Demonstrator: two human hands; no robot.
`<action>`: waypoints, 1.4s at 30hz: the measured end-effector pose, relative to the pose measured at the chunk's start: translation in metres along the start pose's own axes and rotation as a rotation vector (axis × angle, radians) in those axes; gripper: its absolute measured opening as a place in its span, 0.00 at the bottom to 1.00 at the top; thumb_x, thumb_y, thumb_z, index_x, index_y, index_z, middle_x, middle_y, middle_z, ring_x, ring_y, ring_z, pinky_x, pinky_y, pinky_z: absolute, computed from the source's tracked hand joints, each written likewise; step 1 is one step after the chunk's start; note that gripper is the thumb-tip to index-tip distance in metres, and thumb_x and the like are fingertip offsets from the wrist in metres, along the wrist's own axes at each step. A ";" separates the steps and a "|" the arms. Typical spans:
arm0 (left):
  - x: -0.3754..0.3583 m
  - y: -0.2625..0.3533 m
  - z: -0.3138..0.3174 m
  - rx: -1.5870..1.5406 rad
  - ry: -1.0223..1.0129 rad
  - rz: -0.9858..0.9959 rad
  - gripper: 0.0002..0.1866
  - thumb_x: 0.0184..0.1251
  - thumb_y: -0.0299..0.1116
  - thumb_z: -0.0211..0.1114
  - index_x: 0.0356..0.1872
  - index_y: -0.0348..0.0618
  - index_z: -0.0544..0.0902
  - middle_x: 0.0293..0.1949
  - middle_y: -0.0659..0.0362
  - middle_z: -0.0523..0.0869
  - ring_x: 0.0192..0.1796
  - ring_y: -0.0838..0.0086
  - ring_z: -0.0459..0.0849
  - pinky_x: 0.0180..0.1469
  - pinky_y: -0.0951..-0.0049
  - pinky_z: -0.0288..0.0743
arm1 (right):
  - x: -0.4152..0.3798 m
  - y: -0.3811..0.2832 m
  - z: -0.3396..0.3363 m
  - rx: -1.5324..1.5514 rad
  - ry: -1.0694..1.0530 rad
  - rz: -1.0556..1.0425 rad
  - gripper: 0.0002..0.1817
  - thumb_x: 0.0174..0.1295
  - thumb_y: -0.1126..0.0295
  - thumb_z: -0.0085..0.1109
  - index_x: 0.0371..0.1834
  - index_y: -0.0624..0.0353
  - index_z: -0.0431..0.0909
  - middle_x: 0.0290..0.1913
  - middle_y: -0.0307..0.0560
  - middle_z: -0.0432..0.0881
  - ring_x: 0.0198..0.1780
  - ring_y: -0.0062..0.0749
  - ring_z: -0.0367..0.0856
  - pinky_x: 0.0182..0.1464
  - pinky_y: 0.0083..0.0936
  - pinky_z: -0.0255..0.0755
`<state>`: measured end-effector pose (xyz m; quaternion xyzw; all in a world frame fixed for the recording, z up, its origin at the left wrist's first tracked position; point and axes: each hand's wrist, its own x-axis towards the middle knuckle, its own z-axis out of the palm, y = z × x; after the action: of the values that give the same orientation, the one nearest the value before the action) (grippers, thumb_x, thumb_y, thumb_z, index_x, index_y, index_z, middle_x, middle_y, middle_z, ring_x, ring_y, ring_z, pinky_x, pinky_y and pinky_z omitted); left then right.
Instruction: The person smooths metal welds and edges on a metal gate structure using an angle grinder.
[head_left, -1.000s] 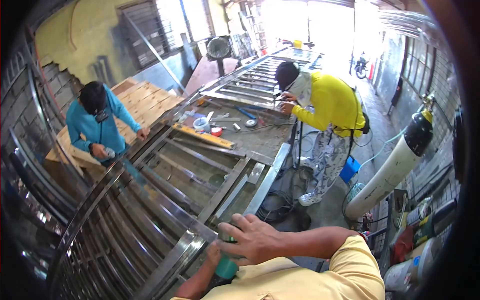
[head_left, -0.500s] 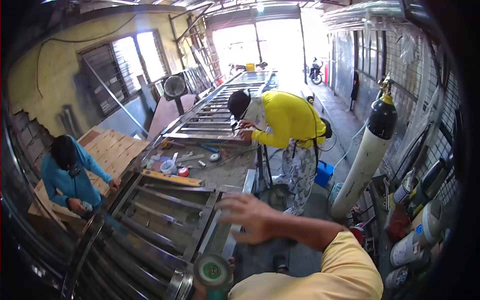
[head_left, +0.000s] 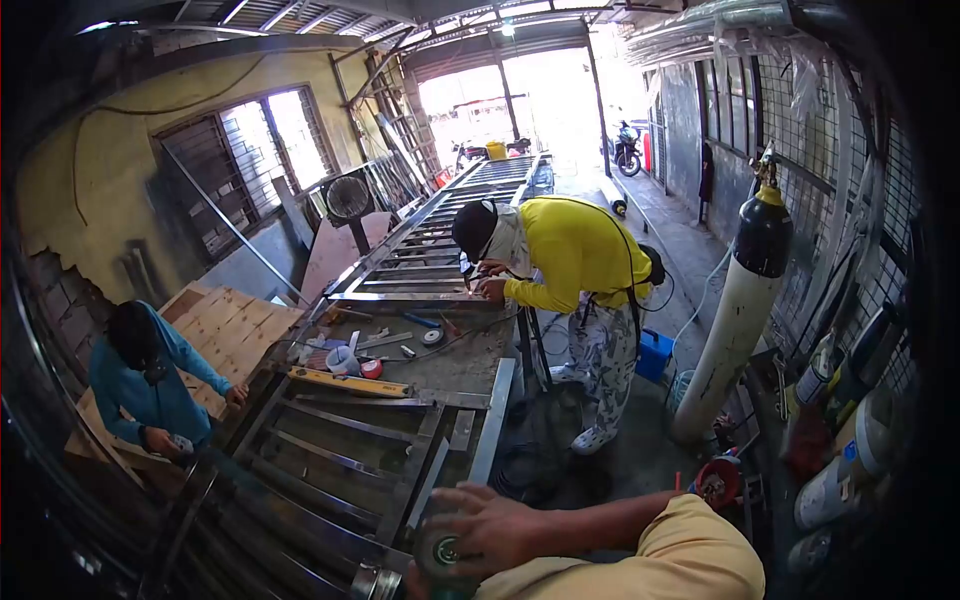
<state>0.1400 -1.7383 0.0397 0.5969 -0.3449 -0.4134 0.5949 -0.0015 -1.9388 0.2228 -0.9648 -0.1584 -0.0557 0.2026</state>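
My right hand (head_left: 488, 530) reaches in from the lower right, its fingers apart over the round disc of a grinder (head_left: 440, 553); whether they touch the disc is unclear. Only a little of my left hand (head_left: 415, 582) shows at the bottom edge, round the grinder's body, which is mostly hidden. Left of the grinder lies a metal frame with parallel bars (head_left: 345, 462). A yellow level (head_left: 350, 382) rests across the frame's far end.
A person in a yellow shirt (head_left: 570, 250) bends over a long metal frame (head_left: 405, 296). Another in blue (head_left: 160, 375) works at the left beside wooden boards (head_left: 235, 325). A gas cylinder (head_left: 725, 340), a red bucket (head_left: 718, 480) and a blue box (head_left: 654, 353) stand right.
My right hand has moved down onto or just above the grinder's disc. The view has shifted slightly, and more floor shows beside the person in yellow.
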 end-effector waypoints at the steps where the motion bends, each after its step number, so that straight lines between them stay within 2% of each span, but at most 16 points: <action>1: 0.000 -0.001 0.000 0.002 0.004 0.002 0.30 0.74 0.46 0.52 0.71 0.39 0.70 0.66 0.47 0.77 0.70 0.59 0.74 0.71 0.58 0.71 | 0.001 -0.001 -0.002 -0.036 0.016 0.052 0.25 0.71 0.44 0.54 0.51 0.54 0.86 0.75 0.50 0.64 0.83 0.55 0.42 0.79 0.59 0.40; 4: 0.004 0.002 -0.002 0.012 0.004 0.006 0.29 0.75 0.45 0.51 0.71 0.39 0.70 0.66 0.47 0.77 0.70 0.60 0.74 0.71 0.58 0.71 | 0.002 -0.007 0.014 -0.039 0.084 0.045 0.27 0.71 0.43 0.54 0.54 0.56 0.84 0.77 0.51 0.61 0.82 0.56 0.42 0.79 0.59 0.39; 12: 0.004 0.000 -0.004 0.037 0.007 0.017 0.28 0.76 0.43 0.50 0.71 0.39 0.69 0.65 0.48 0.77 0.70 0.61 0.75 0.71 0.60 0.71 | 0.006 -0.014 0.022 -0.005 -0.022 0.103 0.33 0.70 0.41 0.54 0.67 0.54 0.74 0.80 0.51 0.56 0.83 0.59 0.38 0.79 0.58 0.36; 17: 0.002 -0.002 -0.004 0.053 0.005 0.013 0.27 0.77 0.41 0.49 0.71 0.39 0.69 0.65 0.48 0.77 0.70 0.61 0.75 0.71 0.60 0.71 | 0.003 -0.016 0.013 0.076 -0.008 -0.008 0.26 0.70 0.42 0.55 0.53 0.53 0.85 0.79 0.48 0.59 0.82 0.60 0.39 0.78 0.58 0.38; 20: 0.000 -0.005 -0.005 0.060 0.007 0.013 0.26 0.78 0.41 0.48 0.71 0.39 0.69 0.65 0.48 0.77 0.70 0.62 0.75 0.71 0.61 0.71 | -0.001 -0.006 0.027 0.145 0.119 -0.007 0.26 0.69 0.42 0.56 0.45 0.55 0.88 0.76 0.48 0.64 0.82 0.60 0.43 0.78 0.58 0.42; 23: -0.003 -0.008 -0.007 0.067 0.012 0.018 0.25 0.78 0.40 0.48 0.71 0.39 0.69 0.65 0.48 0.77 0.70 0.62 0.75 0.71 0.61 0.71 | -0.002 -0.016 0.012 0.004 0.119 0.198 0.28 0.69 0.41 0.56 0.49 0.56 0.87 0.75 0.51 0.67 0.81 0.61 0.47 0.77 0.59 0.46; 26: -0.005 -0.013 -0.008 0.070 0.017 0.031 0.25 0.79 0.39 0.47 0.71 0.39 0.69 0.65 0.49 0.77 0.70 0.63 0.75 0.71 0.62 0.71 | -0.001 -0.024 0.031 -0.097 0.232 0.190 0.31 0.69 0.40 0.55 0.57 0.57 0.82 0.75 0.53 0.66 0.80 0.62 0.50 0.75 0.58 0.49; 27: -0.007 -0.016 -0.009 0.069 0.019 0.035 0.25 0.79 0.38 0.47 0.71 0.39 0.69 0.65 0.49 0.77 0.70 0.63 0.75 0.72 0.62 0.71 | 0.000 -0.029 0.037 -0.103 0.216 0.169 0.34 0.67 0.40 0.56 0.64 0.58 0.75 0.74 0.57 0.65 0.78 0.62 0.54 0.74 0.58 0.53; 30: -0.016 -0.027 -0.017 0.071 0.021 0.073 0.24 0.80 0.38 0.46 0.71 0.39 0.69 0.65 0.49 0.77 0.70 0.63 0.75 0.72 0.62 0.71 | 0.000 -0.024 0.052 -0.127 0.136 0.001 0.35 0.64 0.39 0.59 0.63 0.58 0.73 0.75 0.59 0.65 0.77 0.61 0.55 0.72 0.58 0.56; 31: -0.021 -0.032 -0.020 0.083 0.020 0.101 0.24 0.80 0.37 0.46 0.71 0.39 0.69 0.65 0.49 0.77 0.70 0.63 0.75 0.72 0.62 0.71 | 0.002 -0.024 0.053 -0.111 0.171 -0.018 0.32 0.61 0.44 0.66 0.57 0.59 0.74 0.73 0.59 0.67 0.76 0.62 0.59 0.69 0.57 0.62; 35: -0.031 -0.047 -0.033 0.102 0.048 0.107 0.26 0.79 0.38 0.47 0.72 0.38 0.68 0.66 0.49 0.77 0.69 0.63 0.76 0.72 0.63 0.71 | 0.005 -0.022 0.062 0.057 0.375 -0.093 0.30 0.55 0.57 0.77 0.55 0.57 0.73 0.68 0.58 0.72 0.70 0.61 0.69 0.65 0.49 0.70; 37: -0.034 -0.044 -0.027 -0.391 0.155 -0.031 0.29 0.75 0.40 0.50 0.72 0.37 0.67 0.66 0.48 0.77 0.68 0.64 0.77 0.70 0.63 0.72 | 0.010 -0.015 0.061 0.370 0.457 -0.149 0.30 0.57 0.58 0.76 0.57 0.58 0.72 0.70 0.60 0.69 0.72 0.59 0.68 0.67 0.49 0.68; 38: -0.030 -0.027 -0.025 -0.495 0.041 -0.032 0.32 0.72 0.43 0.52 0.73 0.38 0.66 0.67 0.46 0.76 0.67 0.61 0.78 0.70 0.61 0.73 | 0.011 -0.011 0.063 0.528 0.494 -0.168 0.30 0.58 0.58 0.75 0.59 0.58 0.71 0.71 0.61 0.68 0.73 0.58 0.67 0.69 0.49 0.67; 40: -0.019 0.007 -0.019 -0.697 -0.203 -0.022 0.38 0.65 0.47 0.58 0.74 0.40 0.65 0.69 0.43 0.73 0.66 0.57 0.79 0.69 0.57 0.75 | 0.007 -0.011 0.067 1.207 0.600 0.003 0.33 0.63 0.58 0.72 0.66 0.61 0.68 0.71 0.57 0.71 0.72 0.47 0.71 0.71 0.44 0.67; 41: -0.017 -0.001 -0.016 -0.799 -0.197 -0.016 0.40 0.60 0.47 0.59 0.73 0.38 0.65 0.68 0.36 0.73 0.63 0.53 0.81 0.66 0.57 0.77 | 0.003 0.002 0.080 1.656 0.651 0.064 0.32 0.70 0.53 0.62 0.68 0.63 0.68 0.70 0.56 0.73 0.70 0.50 0.73 0.70 0.45 0.68; 42: -0.021 0.005 -0.014 -0.835 -0.179 -0.014 0.40 0.60 0.47 0.59 0.73 0.38 0.65 0.68 0.34 0.73 0.63 0.52 0.81 0.66 0.57 0.77 | 0.004 0.015 0.081 1.917 0.697 0.153 0.30 0.73 0.51 0.56 0.68 0.62 0.69 0.67 0.55 0.75 0.67 0.49 0.76 0.69 0.46 0.70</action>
<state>0.1440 -1.7141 0.0461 0.2688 -0.1944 -0.5718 0.7504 0.0108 -1.9171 0.1440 -0.3343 -0.0065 -0.1701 0.9270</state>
